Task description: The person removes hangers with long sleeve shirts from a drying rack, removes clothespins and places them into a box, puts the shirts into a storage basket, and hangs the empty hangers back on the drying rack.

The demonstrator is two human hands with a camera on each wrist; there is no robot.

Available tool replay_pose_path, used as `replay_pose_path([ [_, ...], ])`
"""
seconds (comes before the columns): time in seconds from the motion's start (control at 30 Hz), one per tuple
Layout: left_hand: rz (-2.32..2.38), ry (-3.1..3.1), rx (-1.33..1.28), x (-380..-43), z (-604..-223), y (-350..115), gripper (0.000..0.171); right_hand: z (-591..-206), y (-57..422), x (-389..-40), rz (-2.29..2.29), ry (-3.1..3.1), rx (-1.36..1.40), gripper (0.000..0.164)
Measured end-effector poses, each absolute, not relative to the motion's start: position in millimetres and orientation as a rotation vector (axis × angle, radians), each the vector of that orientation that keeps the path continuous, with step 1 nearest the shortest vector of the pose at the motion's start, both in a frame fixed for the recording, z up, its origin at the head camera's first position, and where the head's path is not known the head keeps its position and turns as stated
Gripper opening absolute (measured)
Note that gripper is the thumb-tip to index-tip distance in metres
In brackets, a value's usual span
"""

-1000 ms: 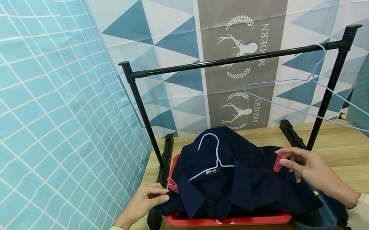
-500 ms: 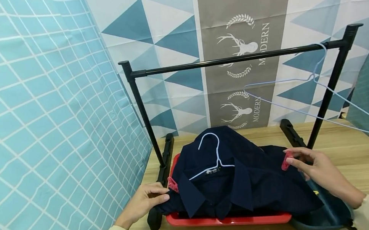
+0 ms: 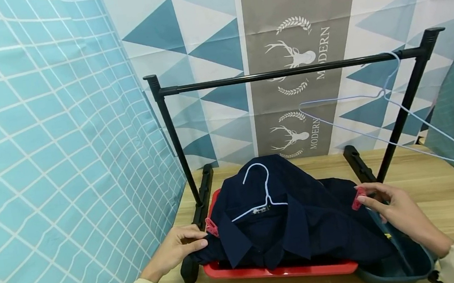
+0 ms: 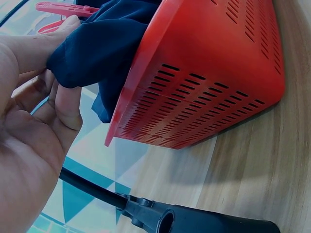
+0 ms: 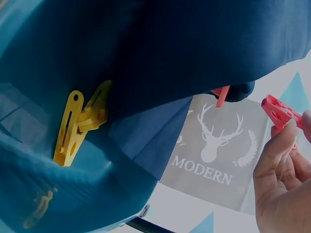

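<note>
A dark navy collared shirt (image 3: 322, 224) lies over a red basket (image 3: 285, 272), with a pale blue wire hanger (image 3: 267, 186) inside its collar. At the left, my left hand (image 3: 177, 249) pinches a fold of the shirt between thumb and fingers. A pink clothespin (image 3: 211, 227) sits on the fabric just beyond those fingertips; the left wrist view also shows the gripped cloth (image 4: 97, 53). My right hand (image 3: 394, 208) holds a second pink clothespin (image 5: 281, 112) between thumb and fingers, to the right of the shirt. In the right wrist view it is apart from the fabric.
A black rack (image 3: 286, 73) stands behind the basket, with a bare wire hanger (image 3: 425, 129) hooked at its right end. Below my right hand is a teal basin (image 3: 418, 262) with a yellow clothespin (image 5: 70, 131) in it. Patterned cloth walls stand behind and left.
My right hand has drawn back to the right with the clothespin, from over the shirt to near its right edge. The left hand stays on the fold.
</note>
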State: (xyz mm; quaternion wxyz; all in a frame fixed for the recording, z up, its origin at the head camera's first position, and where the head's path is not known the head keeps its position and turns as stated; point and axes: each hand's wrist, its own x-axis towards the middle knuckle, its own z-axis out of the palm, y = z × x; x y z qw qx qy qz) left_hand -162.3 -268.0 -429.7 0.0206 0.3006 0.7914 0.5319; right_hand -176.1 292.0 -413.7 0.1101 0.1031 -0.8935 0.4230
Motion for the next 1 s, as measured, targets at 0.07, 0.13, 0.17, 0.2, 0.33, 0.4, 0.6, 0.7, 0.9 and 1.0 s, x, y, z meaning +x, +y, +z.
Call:
replay_pose_path([
  [0.07, 1.647, 2.453, 0.922, -162.3, -430.1, -268.2, 0.020, -414.5, 293.4, -175.7, 1.234, -2.625, 0.307, 0.043],
  [0.13, 1.645, 2.452, 0.913, -162.2, -430.5, -268.6, 0.020, -416.1, 295.0, -175.6, 1.226, -2.626, 0.314, 0.042],
  [0.17, 1.646, 2.449, 0.907, -162.1, -430.7, -268.8, 0.020, -416.9, 295.8, -175.5, 1.222, -2.626, 0.312, 0.041],
  [0.2, 1.647, 2.445, 0.903, -161.9, -430.7, -268.9, 0.020, -417.7, 296.8, -175.4, 1.217, -2.630, 0.312, 0.040],
  [0.33, 1.656, 2.430, 0.917, -161.3, -430.9, -269.5, 0.020, -420.9, 301.6, -175.5, 1.191, -2.646, 0.301, 0.040],
  [0.4, 1.660, 2.426, 0.922, -161.0, -430.9, -269.6, 0.020, -422.7, 304.2, -175.4, 1.176, -2.652, 0.294, 0.039],
  [0.6, 1.656, 2.438, 0.916, -160.6, -430.6, -269.5, 0.020, -429.5, 311.1, -173.9, 1.185, -2.678, 0.256, 0.042],
  [0.7, 1.656, 2.435, 0.908, -160.4, -430.8, -269.2, 0.021, -432.5, 314.0, -172.9, 1.192, -2.703, 0.222, 0.044],
  [0.9, 1.672, 2.419, 0.912, -159.6, -432.0, -269.1, 0.022, -437.7, 318.8, -172.5, 1.207, -2.731, 0.200, 0.045],
  [1.0, 1.668, 2.426, 0.908, -159.4, -432.0, -269.5, 0.022, -440.4, 321.4, -172.6, 1.191, -2.757, 0.193, 0.045],
])
